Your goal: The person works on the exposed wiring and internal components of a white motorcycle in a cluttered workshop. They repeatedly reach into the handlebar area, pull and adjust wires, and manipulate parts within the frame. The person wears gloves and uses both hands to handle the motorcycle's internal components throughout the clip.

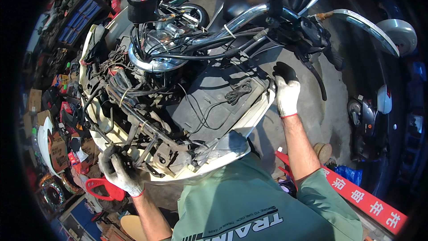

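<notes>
A cream scooter front fairing (263,112) stands open-side up before me, its hollow inside full of black wires, hoses and brackets. My left hand (119,169), in a white glove with dark coated fingers, grips the fairing's near left rim; thumb and forefinger are bent over it. On the far side, my right hand (286,90), gloved alike, is closed at the right rim, its fingers partly hidden behind the edge. A grey plastic inner panel (209,93) with a coiled black cable (239,92) lies within the shell. Above it runs the chrome handlebar (243,20).
A round gauge (143,5) and a mirror (368,29) stick up around the handlebar. Cluttered parts and cardboard boxes (58,151) fill the left, with a red plastic piece (104,190) near my left forearm. A red sign board (356,196) lies low right; a parked scooter (368,127) stands beyond.
</notes>
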A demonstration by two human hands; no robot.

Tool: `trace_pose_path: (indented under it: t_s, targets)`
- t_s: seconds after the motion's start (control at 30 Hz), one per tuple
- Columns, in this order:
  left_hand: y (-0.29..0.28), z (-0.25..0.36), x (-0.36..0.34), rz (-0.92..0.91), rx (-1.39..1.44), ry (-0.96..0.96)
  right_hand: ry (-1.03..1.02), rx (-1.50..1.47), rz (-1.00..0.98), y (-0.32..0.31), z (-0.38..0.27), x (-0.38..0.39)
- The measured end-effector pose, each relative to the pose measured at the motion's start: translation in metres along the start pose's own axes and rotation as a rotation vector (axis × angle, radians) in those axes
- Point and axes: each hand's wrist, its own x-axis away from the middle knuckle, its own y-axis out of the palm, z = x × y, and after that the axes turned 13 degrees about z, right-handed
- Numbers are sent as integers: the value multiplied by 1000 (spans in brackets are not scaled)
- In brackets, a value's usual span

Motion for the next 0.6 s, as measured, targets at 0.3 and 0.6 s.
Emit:
trace_pose_path:
  t_s: [0.3,0.6]
  targets:
    - [7,12,6,9,63,-95,-137,281,-15,10,2,7]
    - [7,9,5,20,48,-45,-33,181,-21,13,1,7]
